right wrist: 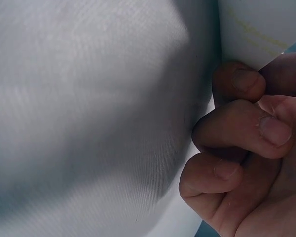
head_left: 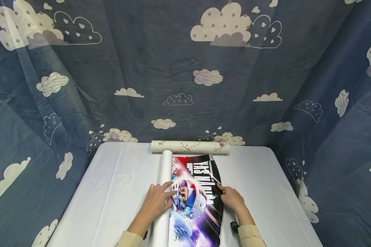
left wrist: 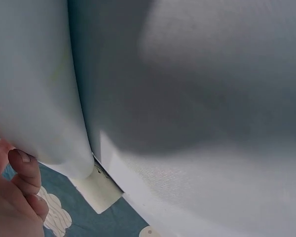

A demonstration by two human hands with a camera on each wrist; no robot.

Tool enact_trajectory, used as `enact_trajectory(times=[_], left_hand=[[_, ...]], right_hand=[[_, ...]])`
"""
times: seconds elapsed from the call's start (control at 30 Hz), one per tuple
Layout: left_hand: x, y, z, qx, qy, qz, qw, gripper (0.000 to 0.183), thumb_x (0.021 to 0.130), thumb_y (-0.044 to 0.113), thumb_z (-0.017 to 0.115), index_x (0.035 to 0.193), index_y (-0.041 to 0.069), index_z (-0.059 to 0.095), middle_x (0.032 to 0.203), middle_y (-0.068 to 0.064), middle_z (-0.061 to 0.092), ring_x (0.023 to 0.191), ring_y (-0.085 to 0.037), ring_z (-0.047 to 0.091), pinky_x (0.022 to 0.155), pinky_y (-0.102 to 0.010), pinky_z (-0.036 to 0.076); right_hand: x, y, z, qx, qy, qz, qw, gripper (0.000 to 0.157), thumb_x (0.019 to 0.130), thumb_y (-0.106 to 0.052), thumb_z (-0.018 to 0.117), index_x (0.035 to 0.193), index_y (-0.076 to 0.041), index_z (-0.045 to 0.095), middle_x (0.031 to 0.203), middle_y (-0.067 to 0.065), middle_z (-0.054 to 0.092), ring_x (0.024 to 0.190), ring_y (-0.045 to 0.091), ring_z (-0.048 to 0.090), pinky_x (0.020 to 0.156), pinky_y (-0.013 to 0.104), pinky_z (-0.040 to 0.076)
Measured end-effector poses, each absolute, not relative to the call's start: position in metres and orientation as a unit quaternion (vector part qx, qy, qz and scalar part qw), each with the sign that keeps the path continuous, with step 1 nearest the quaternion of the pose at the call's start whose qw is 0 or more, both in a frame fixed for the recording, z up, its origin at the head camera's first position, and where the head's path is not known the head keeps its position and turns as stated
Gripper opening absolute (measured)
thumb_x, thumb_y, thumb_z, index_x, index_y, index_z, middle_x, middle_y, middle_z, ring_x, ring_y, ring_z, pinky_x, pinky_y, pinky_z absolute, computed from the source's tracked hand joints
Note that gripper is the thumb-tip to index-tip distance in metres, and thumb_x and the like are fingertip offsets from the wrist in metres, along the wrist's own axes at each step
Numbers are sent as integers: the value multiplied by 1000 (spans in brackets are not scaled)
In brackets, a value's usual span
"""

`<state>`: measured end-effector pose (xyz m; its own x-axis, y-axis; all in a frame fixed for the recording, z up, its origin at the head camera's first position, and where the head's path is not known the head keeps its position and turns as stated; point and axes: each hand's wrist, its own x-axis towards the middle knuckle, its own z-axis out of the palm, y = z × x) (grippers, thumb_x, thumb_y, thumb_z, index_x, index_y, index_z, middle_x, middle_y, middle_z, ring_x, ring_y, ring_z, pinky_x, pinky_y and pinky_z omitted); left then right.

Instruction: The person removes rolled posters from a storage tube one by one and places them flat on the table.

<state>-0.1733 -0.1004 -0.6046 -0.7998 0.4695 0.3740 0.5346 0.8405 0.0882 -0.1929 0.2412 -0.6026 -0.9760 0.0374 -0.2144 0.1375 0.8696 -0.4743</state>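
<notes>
A colourful glossy poster point(head_left: 190, 219) with a racing helmet and white lettering lies partly unrolled on the white table. Its left part is still a white roll point(head_left: 166, 168). My left hand point(head_left: 157, 199) rests across that roll, fingers reaching onto the picture beside the helmet. In the left wrist view, the fingers point(left wrist: 25, 170) of this hand lie along the white roll's side. At the poster's right edge, my right hand point(head_left: 232, 198) pinches the sheet between thumb and fingers. The right wrist view shows its curled fingers point(right wrist: 241, 128) against the white back of the sheet.
A second roll point(head_left: 190, 147), cream with a blossom-branch pattern, lies crosswise at the table's far edge, just behind the poster. The white table point(head_left: 117, 192) stands against dark blue cloth point(head_left: 160, 68) printed with clouds, which hangs at the back and both sides.
</notes>
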Motion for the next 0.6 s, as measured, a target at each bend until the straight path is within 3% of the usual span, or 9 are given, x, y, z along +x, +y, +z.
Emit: enact_trajectory(times=[0.2,0.33,0.43,0.6], left_hand=[[-171,-101,-604,-260,-946,-86,173,32,86,26,76,117,32,83,145,0,69,67,-11,41,70,-27,23],[-171,-101,-604,-246,-951,-89,162,25,89,27,71,111,28,84,145,0,69,68,-13,43,70,-29,24],[-171,-100,-604,-240,-955,-89,152,21,93,36,72,108,27,84,146,1,68,72,-15,51,71,-31,29],[-172,-101,-606,-241,-955,-74,154,26,89,48,78,106,28,83,144,1,69,77,-17,59,72,-33,32]], right_hand=[[-190,243,-602,50,958,-267,98,65,85,-6,56,148,-17,63,137,32,67,86,32,58,63,39,39],[-189,244,-602,47,958,-265,95,65,85,-6,56,148,-18,63,139,33,65,89,32,59,63,39,40],[-190,245,-603,44,959,-263,93,65,85,-6,56,149,-18,63,139,33,65,93,33,63,64,40,43],[-191,245,-603,45,960,-260,94,65,85,-6,56,148,-18,63,138,32,67,92,32,62,65,41,42]])
